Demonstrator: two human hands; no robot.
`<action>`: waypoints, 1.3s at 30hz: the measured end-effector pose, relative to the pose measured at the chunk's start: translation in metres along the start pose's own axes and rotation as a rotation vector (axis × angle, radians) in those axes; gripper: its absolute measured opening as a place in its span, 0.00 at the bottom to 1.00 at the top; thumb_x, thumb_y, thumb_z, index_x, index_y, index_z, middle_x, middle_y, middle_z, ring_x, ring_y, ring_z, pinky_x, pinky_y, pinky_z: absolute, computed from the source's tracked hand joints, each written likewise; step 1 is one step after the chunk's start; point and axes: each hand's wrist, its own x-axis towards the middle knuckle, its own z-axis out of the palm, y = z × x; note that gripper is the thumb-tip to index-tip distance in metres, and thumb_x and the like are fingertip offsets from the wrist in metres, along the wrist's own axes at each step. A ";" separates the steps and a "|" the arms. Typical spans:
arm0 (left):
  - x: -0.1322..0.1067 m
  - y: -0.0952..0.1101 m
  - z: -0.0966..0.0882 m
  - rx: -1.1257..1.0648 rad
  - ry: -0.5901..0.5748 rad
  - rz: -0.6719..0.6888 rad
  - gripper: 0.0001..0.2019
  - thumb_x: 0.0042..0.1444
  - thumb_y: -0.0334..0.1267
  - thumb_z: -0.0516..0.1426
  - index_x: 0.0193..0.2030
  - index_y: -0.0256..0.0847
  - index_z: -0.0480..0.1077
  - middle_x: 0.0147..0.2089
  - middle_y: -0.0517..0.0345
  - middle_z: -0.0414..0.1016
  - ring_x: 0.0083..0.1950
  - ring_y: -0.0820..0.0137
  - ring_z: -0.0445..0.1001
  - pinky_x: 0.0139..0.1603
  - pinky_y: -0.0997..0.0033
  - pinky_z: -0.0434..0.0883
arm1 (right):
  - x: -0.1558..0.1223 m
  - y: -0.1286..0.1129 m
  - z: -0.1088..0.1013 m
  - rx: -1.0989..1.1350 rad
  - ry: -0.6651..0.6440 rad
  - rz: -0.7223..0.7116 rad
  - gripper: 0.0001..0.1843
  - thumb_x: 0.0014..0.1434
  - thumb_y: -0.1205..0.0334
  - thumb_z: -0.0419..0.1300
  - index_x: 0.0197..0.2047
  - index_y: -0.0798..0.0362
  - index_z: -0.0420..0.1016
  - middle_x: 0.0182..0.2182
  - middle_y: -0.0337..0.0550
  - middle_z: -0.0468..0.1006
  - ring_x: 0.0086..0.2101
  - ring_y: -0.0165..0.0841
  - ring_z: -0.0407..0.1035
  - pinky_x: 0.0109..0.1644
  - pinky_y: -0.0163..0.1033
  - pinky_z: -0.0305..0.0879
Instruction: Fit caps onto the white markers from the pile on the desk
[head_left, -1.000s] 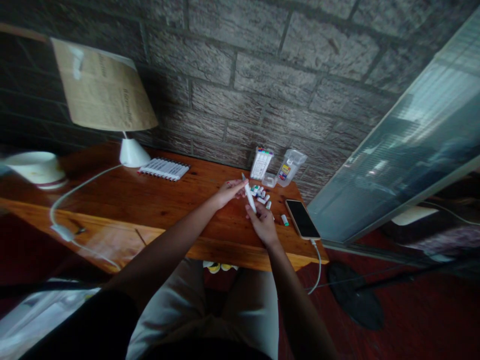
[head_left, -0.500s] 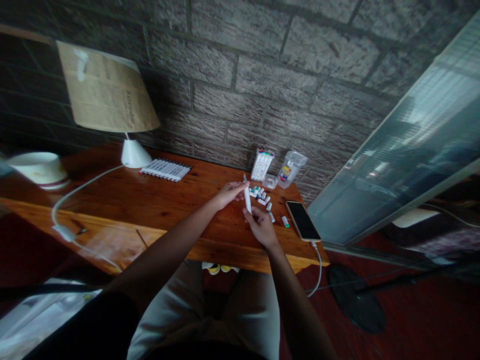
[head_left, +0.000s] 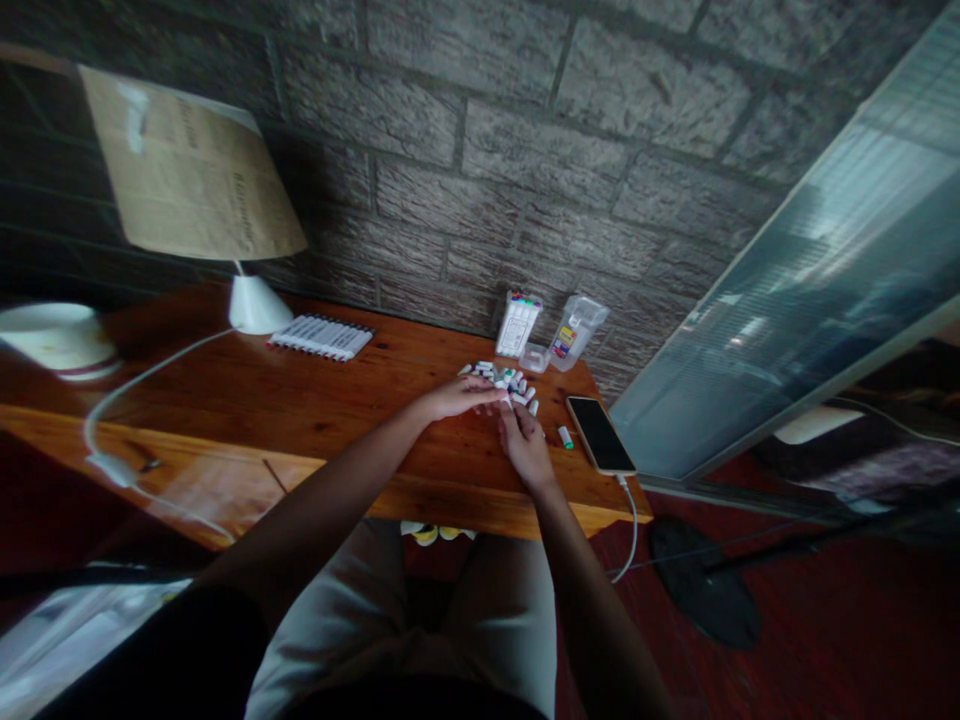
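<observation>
My two hands meet over the wooden table, at the near side of a pile of loose marker caps [head_left: 517,381]. My right hand [head_left: 523,437] is closed round a white marker [head_left: 506,400], which is seen nearly end-on and mostly hidden by the fingers. My left hand [head_left: 459,396] comes from the left, its fingers closed at the marker's far end. Whether a cap is on that end, I cannot make out. One green-ended cap [head_left: 565,437] lies apart, to the right of my right hand.
Behind the caps stand a clear case of markers [head_left: 518,325], a clear plastic case [head_left: 576,335] and a small clear lid [head_left: 535,358]. A phone [head_left: 600,434] on a cable lies right. Leftward are a row of markers [head_left: 322,337], a lamp [head_left: 255,305] and a paper cup [head_left: 60,340].
The marker, upright between my hands before, is now tipped away and largely covered by my fingers. My hands have drawn closer together. More of the caps at the left of the pile show.
</observation>
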 end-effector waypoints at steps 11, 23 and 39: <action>-0.003 0.004 0.002 -0.043 -0.057 -0.018 0.30 0.54 0.65 0.63 0.40 0.34 0.80 0.31 0.55 0.77 0.33 0.71 0.73 0.37 0.71 0.69 | 0.000 -0.002 0.001 -0.038 0.035 0.021 0.28 0.67 0.35 0.50 0.39 0.51 0.75 0.21 0.36 0.65 0.28 0.33 0.62 0.32 0.36 0.61; -0.005 0.011 0.005 -0.053 -0.031 -0.064 0.25 0.57 0.60 0.63 0.39 0.34 0.80 0.29 0.54 0.77 0.32 0.69 0.75 0.35 0.71 0.68 | 0.001 -0.011 0.000 -0.055 0.047 -0.094 0.24 0.67 0.40 0.53 0.37 0.51 0.78 0.28 0.40 0.75 0.39 0.36 0.70 0.48 0.39 0.68; -0.005 0.010 0.005 -0.001 -0.111 -0.007 0.27 0.55 0.64 0.62 0.38 0.37 0.79 0.36 0.52 0.81 0.36 0.70 0.76 0.37 0.72 0.68 | 0.005 0.007 -0.008 -0.032 0.136 0.072 0.33 0.63 0.30 0.50 0.33 0.52 0.77 0.25 0.45 0.80 0.28 0.36 0.72 0.31 0.38 0.67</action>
